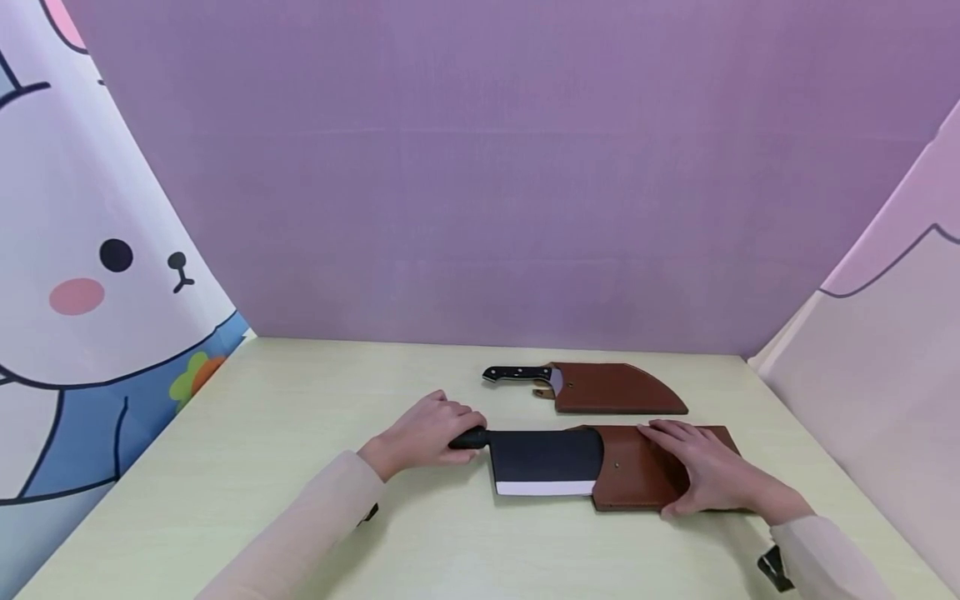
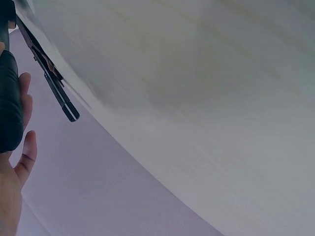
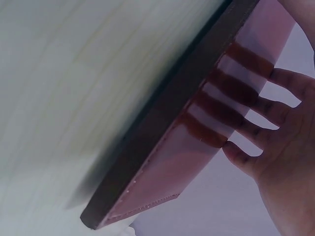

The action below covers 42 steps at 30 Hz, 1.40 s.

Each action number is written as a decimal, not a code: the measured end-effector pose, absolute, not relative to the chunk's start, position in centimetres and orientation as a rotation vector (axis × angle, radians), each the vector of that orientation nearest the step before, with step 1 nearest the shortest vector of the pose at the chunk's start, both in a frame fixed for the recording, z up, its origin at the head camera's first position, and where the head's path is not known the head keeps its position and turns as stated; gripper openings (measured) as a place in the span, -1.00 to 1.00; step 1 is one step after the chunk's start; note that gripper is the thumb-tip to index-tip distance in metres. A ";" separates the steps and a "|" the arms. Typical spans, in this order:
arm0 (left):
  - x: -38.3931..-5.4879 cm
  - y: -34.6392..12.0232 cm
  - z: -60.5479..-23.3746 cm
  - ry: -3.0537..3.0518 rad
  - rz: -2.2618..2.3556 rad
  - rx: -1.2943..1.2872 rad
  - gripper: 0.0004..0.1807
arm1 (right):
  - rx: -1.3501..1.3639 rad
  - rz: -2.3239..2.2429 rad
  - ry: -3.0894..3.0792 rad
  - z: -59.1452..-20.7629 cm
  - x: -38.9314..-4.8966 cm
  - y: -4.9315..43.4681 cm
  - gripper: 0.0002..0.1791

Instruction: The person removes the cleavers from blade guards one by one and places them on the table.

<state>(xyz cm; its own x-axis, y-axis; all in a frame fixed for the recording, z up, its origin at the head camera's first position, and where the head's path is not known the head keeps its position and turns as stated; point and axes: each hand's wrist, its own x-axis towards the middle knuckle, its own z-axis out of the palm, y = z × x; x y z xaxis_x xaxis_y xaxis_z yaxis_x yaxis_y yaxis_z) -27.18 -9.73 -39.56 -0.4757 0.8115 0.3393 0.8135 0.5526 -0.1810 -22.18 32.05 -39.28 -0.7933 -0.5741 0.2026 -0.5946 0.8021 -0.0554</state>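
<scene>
A large cleaver (image 1: 546,454) with a black blade and bright cutting edge lies partly inside a brown leather sheath (image 1: 636,479), the blade's tip end hidden in it. My left hand (image 1: 426,432) grips its black handle (image 2: 10,103) at the left. On the sheath rests my right hand (image 1: 708,468), its fingers spread; the right wrist view shows the fingertips (image 3: 236,150) touching the leather from above. Farther back lies a second knife with a black riveted handle (image 1: 517,373), its blade mostly covered by a brown sheath (image 1: 618,389).
The pale wooden table (image 1: 315,392) ends at a purple wall (image 1: 480,208) at the back. Cartoon-printed panels (image 1: 82,208) stand at the left and right sides. The second knife lies just behind the cleaver.
</scene>
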 end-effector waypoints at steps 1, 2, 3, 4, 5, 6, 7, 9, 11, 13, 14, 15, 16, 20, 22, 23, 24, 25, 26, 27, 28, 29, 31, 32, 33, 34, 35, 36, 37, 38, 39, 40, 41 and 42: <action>-27.2 -9.8 -39.6 -2.407 -0.005 -1.324 -0.65 | 0.921 0.174 -2.812 -39.3 -22.2 32.1 0.17; -27.2 -9.8 -39.6 -2.407 -0.006 -1.324 -0.65 | 0.922 0.172 -2.809 -39.3 -22.1 32.1 0.17; -27.2 -9.8 -39.6 -2.408 -0.005 -1.325 -0.65 | 0.923 0.173 -2.804 -39.2 -22.1 32.1 0.17; -27.2 -9.9 -39.7 -2.408 -0.004 -1.325 -0.65 | 0.924 0.174 -2.802 -39.2 -22.1 32.1 0.17; -27.3 -9.9 -39.7 -2.407 -0.003 -1.325 -0.65 | 0.925 0.173 -2.800 -39.2 -22.1 32.2 0.17; -27.3 -10.0 -39.7 -2.407 -0.001 -1.324 -0.65 | 0.924 0.172 -2.800 -39.2 -22.1 32.2 0.17; -27.3 -10.0 -39.7 -2.405 0.001 -1.324 -0.65 | 0.923 0.168 -2.799 -39.2 -22.1 32.3 0.17; -27.2 -10.1 -39.7 -2.401 -0.004 -1.323 -0.64 | 0.920 0.166 -2.796 -39.2 -22.0 32.4 0.17; -27.2 -10.2 -39.7 -2.402 -0.009 -1.320 -0.64 | 0.917 0.168 -2.795 -39.2 -22.0 32.5 0.17; -27.1 -10.3 -39.7 -2.406 -0.013 -1.318 -0.64 | 0.913 0.176 -2.796 -39.2 -22.0 32.6 0.17; -27.1 -10.3 -39.7 -2.406 -0.015 -1.318 -0.64 | 0.912 0.182 -2.797 -39.2 -22.0 32.6 0.18; -27.1 -10.3 -39.7 -2.409 -0.010 -1.315 -0.64 | 0.911 0.188 -2.800 -39.2 -21.9 32.6 0.18; -27.1 -10.4 -39.7 -2.408 -0.009 -1.316 -0.64 | 0.909 0.192 -2.804 -39.3 -21.9 32.7 0.18; -27.0 -10.5 -39.7 -2.400 -0.002 -1.318 -0.65 | 0.906 0.198 -2.809 -39.3 -21.9 32.8 0.19; -26.9 -10.5 -39.6 -2.402 -0.001 -1.318 -0.64 | 0.906 0.200 -2.810 -39.3 -21.9 32.9 0.19; -26.9 -10.6 -39.6 -2.404 0.000 -1.317 -0.64 | 0.905 0.198 -2.810 -39.3 -21.8 32.9 0.19; -26.9 -10.6 -39.6 -2.404 0.001 -1.315 -0.64 | 0.903 0.198 -2.813 -39.2 -21.8 32.9 0.19; -26.8 -10.7 -39.6 -2.404 0.001 -1.314 -0.64 | 0.898 0.196 -2.821 -39.2 -21.8 32.9 0.19; -26.8 -10.8 -39.6 -2.408 -0.001 -1.311 -0.63 | 0.894 0.195 -2.827 -39.2 -21.7 33.0 0.19; -26.7 -10.8 -39.6 -2.409 -0.003 -1.310 -0.63 | 0.890 0.193 -2.831 -39.1 -21.7 33.0 0.19; -26.7 -10.9 -39.6 -2.409 -0.006 -1.309 -0.63 | 0.887 0.192 -2.835 -39.1 -21.7 33.0 0.19; -26.7 -11.0 -39.6 -2.409 -0.009 -1.308 -0.63 | 0.884 0.194 -2.838 -39.1 -21.7 33.0 0.19; -26.7 -11.1 -39.6 -2.410 -0.014 -1.306 -0.64 | 0.881 0.198 -2.840 -39.1 -21.7 33.1 0.18; -26.7 -11.1 -39.6 -2.412 -0.015 -1.304 -0.64 | 0.883 0.197 -2.835 -39.2 -21.7 33.1 0.18; -26.7 -11.2 -39.7 -2.411 -0.016 -1.302 -0.63 | 0.884 0.199 -2.832 -39.2 -21.7 33.1 0.18; -26.8 -11.3 -39.7 -2.412 -0.018 -1.299 -0.63 | 0.884 0.200 -2.830 -39.2 -21.7 33.1 0.18; -26.8 -11.4 -39.7 -2.410 -0.019 -1.296 -0.64 | 0.884 0.200 -2.827 -39.2 -21.7 33.2 0.18; -26.8 -11.5 -39.7 -2.409 -0.023 -1.293 -0.64 | 0.883 0.196 -2.824 -39.2 -21.7 33.2 0.18; -26.8 -11.7 -39.7 -2.408 -0.026 -1.290 -0.64 | 0.883 0.193 -2.818 -39.2 -21.7 33.3 0.18; -26.8 -11.8 -39.7 -2.407 -0.029 -1.287 -0.64 | 0.882 0.192 -2.814 -39.3 -21.7 33.3 0.18; -26.8 -11.9 -39.7 -2.406 -0.034 -1.285 -0.65 | 0.883 0.189 -2.812 -39.3 -21.7 33.3 0.18; -26.8 -12.0 -39.7 -2.405 -0.036 -1.284 -0.65 | 0.882 0.186 -2.808 -39.2 -21.6 33.4 0.17; -26.8 -12.1 -39.6 -2.403 -0.039 -1.283 -0.65 | 0.881 0.184 -2.809 -39.2 -21.6 33.4 0.17; -26.7 -12.2 -39.6 -2.402 -0.042 -1.282 -0.66 | 0.880 0.183 -2.810 -39.2 -21.6 33.4 0.17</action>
<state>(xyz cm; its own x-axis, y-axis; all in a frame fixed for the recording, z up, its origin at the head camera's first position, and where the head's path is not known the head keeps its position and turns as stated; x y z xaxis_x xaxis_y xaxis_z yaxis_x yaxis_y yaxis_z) -26.71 -12.23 -39.61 -0.4892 0.7887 0.3723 0.8011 0.5751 -0.1656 -21.61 33.41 -39.22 -0.8055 -0.5511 0.2178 -0.5747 0.8162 -0.0602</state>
